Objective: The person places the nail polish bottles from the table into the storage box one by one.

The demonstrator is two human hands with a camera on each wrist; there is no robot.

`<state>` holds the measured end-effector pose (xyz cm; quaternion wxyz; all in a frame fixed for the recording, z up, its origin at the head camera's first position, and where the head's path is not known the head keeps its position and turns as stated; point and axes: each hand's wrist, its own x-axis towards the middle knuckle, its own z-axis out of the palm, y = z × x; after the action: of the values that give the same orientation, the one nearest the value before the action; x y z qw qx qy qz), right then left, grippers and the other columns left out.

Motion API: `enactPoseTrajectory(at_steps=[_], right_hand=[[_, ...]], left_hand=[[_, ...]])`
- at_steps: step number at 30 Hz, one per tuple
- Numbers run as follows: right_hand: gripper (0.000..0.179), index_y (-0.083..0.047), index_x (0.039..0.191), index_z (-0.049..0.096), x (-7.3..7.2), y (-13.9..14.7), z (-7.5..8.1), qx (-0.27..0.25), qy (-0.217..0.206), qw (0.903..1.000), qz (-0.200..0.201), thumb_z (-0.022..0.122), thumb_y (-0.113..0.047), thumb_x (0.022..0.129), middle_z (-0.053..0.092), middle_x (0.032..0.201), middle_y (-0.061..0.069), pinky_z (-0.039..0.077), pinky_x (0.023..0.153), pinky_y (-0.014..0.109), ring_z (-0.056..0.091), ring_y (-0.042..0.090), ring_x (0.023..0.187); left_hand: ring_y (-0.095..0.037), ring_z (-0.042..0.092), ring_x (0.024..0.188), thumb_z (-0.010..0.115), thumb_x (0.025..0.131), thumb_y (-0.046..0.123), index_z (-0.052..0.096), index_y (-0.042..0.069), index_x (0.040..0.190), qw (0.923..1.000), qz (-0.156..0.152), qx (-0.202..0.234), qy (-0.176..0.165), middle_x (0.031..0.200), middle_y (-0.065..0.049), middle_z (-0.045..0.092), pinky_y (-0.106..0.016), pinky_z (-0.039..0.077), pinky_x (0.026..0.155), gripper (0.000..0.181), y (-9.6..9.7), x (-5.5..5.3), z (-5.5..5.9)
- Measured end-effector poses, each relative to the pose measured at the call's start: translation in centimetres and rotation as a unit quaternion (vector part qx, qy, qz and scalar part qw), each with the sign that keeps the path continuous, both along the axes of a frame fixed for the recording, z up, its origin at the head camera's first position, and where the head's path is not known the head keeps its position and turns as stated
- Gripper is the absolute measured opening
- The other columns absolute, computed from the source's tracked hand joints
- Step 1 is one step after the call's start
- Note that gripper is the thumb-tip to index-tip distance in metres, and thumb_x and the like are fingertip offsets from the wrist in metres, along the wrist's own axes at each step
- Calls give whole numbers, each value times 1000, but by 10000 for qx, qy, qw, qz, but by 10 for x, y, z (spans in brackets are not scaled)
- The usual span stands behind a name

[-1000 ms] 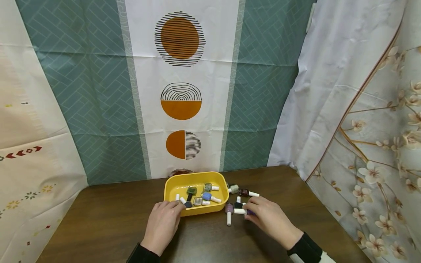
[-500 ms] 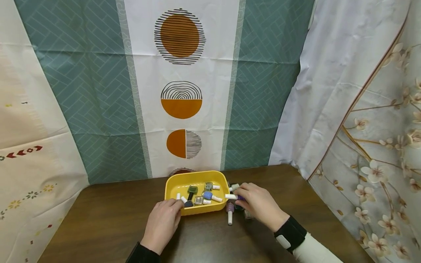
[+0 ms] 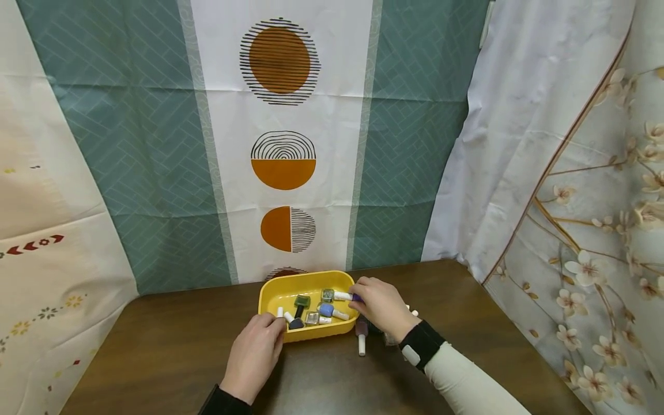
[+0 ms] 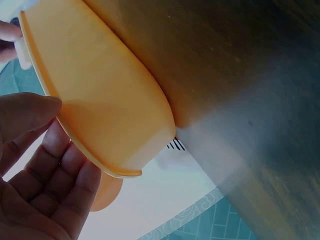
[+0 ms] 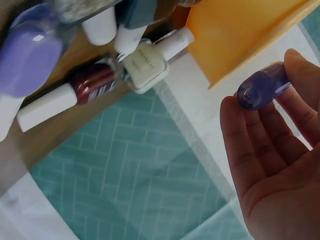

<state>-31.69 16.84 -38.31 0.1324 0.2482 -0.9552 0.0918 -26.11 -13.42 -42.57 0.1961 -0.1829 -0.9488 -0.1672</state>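
My left hand (image 3: 254,354) grips the near left rim of a yellow tray (image 3: 306,278), thumb and fingers pinching its wall (image 4: 100,85). Above the tray's right rim, my right hand (image 3: 381,302) pinches a purple nail polish bottle (image 5: 262,90) between thumb and fingers, its white cap pointing left. Inside the tray lie several bottles: a green one (image 3: 302,301) with a black cap, a blue one (image 3: 325,309), a clear one (image 3: 312,319), a glittery one (image 3: 327,295) and a dark blue one (image 3: 295,324).
Right of the tray, more polish bottles lie on the brown table (image 3: 171,346), partly hidden by my right arm: a dark red one (image 5: 95,82), a pale green one (image 5: 145,67), a lilac-looking one (image 5: 30,60). A patterned cloth (image 3: 404,173) hangs behind the table.
My right hand has lifted the purple polish bottle from the pile and carried it left and away from me, over the tray's right rim. My left hand stays on the rim.
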Motion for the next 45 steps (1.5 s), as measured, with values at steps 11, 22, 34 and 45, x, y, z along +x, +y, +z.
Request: enactPoseTrajectory(at_steps=[11, 22, 34, 45], right_hand=[[24, -15, 117, 82, -24, -29, -9, 319, -186, 9993, -16, 87, -31, 99, 76, 108, -1, 62, 92, 39, 69, 19, 97], [21, -13, 111, 83, -34, -42, -18, 278, -242, 9988, 325, 88, -27, 97, 72, 98, -1, 61, 84, 34, 60, 13, 81], [23, -18, 114, 83, -42, -41, -28, 530, -304, 9974, 371, 89, -31, 97, 74, 103, -4, 60, 89, 34, 63, 11, 86], [19, -20, 109, 82, -46, -43, -33, 660, -443, 9965, 268, 89, -33, 97, 71, 97, -7, 59, 85, 33, 60, 10, 82]], left_hand=[[-17, 58, 87, 97, 85, 8, 77, 16, 101, 10000, -6, -46, -13, 96, 2, 66, -39, 62, 84, 27, 1, 0, 0], [-17, 58, 87, 97, 85, 9, 77, 16, 101, 9999, -9, -102, -46, 97, 2, 67, -40, 62, 85, 27, 0, 0, 1], [-16, 57, 86, 97, 85, 9, 76, 17, 100, 9999, -15, -118, 16, 94, 3, 65, -39, 61, 83, 26, 0, 0, -1], [-16, 57, 86, 97, 86, 11, 76, 17, 100, 9999, 22, -151, 34, 95, 4, 66, -40, 61, 83, 26, 0, 0, -1]])
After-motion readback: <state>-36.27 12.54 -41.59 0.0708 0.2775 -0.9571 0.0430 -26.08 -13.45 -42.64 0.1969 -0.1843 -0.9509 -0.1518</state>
